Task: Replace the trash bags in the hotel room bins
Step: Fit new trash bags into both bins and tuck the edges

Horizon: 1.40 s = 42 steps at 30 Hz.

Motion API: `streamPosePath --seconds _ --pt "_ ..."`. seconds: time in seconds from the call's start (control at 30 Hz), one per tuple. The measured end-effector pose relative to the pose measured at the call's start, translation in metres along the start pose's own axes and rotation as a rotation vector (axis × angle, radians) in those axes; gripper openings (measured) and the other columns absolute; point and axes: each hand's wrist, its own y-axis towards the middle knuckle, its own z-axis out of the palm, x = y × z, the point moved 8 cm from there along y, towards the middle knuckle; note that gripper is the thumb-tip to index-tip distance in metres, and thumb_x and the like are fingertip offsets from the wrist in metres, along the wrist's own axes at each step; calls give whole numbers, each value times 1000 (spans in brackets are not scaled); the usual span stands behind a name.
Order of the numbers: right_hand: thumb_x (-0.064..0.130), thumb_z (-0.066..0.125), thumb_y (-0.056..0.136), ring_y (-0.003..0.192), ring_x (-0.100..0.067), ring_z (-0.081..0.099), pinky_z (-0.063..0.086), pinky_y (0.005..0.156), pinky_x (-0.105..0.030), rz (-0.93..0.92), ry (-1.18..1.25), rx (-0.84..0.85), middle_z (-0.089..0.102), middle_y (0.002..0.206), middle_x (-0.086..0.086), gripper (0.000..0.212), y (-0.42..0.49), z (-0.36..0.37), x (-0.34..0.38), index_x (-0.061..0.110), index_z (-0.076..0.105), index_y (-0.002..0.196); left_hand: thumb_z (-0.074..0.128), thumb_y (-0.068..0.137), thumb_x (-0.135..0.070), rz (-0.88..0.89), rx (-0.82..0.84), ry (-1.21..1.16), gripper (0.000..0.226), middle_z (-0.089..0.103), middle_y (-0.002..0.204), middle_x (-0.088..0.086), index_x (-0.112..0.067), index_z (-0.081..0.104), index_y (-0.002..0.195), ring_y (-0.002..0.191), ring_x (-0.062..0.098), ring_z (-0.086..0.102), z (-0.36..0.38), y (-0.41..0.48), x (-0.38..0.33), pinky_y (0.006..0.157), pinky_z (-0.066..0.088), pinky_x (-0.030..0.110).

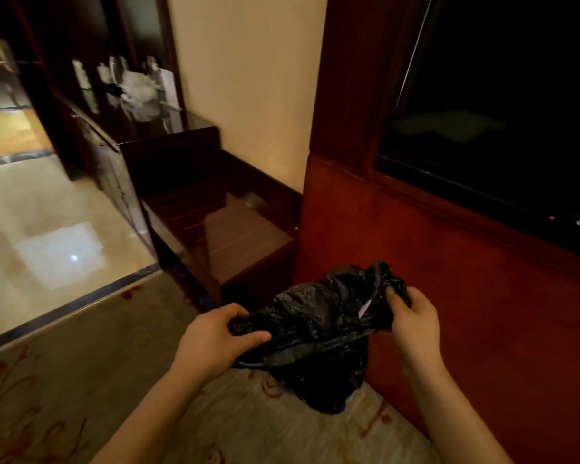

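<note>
Left hand (211,336) grasps black trash bag (322,326) at 9 o'clock edge; right hand (412,319) pinches 3 o'clock edge; bag hangs above carpet (81,380).

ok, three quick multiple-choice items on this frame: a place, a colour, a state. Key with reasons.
1. Where is the trash bag? A) on the dark shelf B) held up over the carpet C) flat on the tiled floor
2. Its colour? A) white B) blue C) black
3. Its state? A) crumpled and bunched B) folded in a neat square C) stretched over a bin
Key: 1 B, the left hand and right hand grip its two ends; 2 C, glossy black plastic; 3 A, wrinkled all over.
</note>
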Motion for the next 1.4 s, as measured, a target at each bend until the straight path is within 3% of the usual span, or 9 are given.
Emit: streamPosePath --seconds 0.17,0.27,0.4,0.53,0.73,0.87,1.03,1.23,1.4 --pt "28 51 103 81 -34 67 54 70 -53 -14 -5 50 69 92 -14 23 -10 33 1 14 66 93 70 73 -68 264 158 280 85 51 123 -18 -45 28 144 111 11 57 27 28 -14 92 47 34" --pt "29 55 101 77 -33 67 54 65 -51 -46 -60 52 70 87 -11 21 -3 40 6 15 66 90 61 92 -43 343 141 342 41 69 108 -12 -36 52 131 99 12 65 46 52 -7 90 48 37" --pt "38 61 97 65 -37 64 50 51 -48 -103 -323 26 68 76 -10 20 19 31 3 22 62 86 57 99 -28 0 129 -418 26 64 72 7 -17 66 77 70 27 62 48 87 32 65 44 38" --pt "40 62 96 49 -17 53 37 45 -32 -118 -475 3 59 65 -1 22 42 27 -3 25 58 80 58 97 -26 -250 69 -508 14 60 91 12 -14 63 100 77 30 60 59 108 53 68 48 51" --pt "29 63 95 48 -13 55 39 44 -30 -229 -468 204 64 66 2 16 70 77 2 30 64 79 74 73 -63 283 346 -149 110 19 142 -21 -40 3 154 126 4 27 96 131 -42 108 36 37" --pt "29 70 91 57 -15 61 48 51 -37 -240 -427 294 67 75 5 8 102 85 -1 32 66 85 63 93 -40 127 344 -281 28 72 103 2 -20 64 113 94 21 69 116 177 -44 88 53 51" --pt "39 77 83 95 -9 61 54 76 -33 -193 -953 451 61 106 18 34 155 65 -40 38 61 113 45 98 -2 -160 298 -528 17 59 69 14 1 62 96 55 26 56 103 228 -13 58 44 38" --pt "16 56 92 70 -10 60 48 52 -28 54 -1077 278 62 85 11 17 201 42 -80 33 58 90 54 96 -25 -1 307 -228 5 64 76 14 -21 51 96 60 28 56 101 263 -5 56 40 39" --pt "27 56 100 77 -15 62 45 62 -30 218 -609 259 63 90 3 14 208 66 -106 26 59 86 59 83 -67 81 507 -92 60 63 103 -6 -25 37 120 83 12 67 128 281 4 67 55 32"
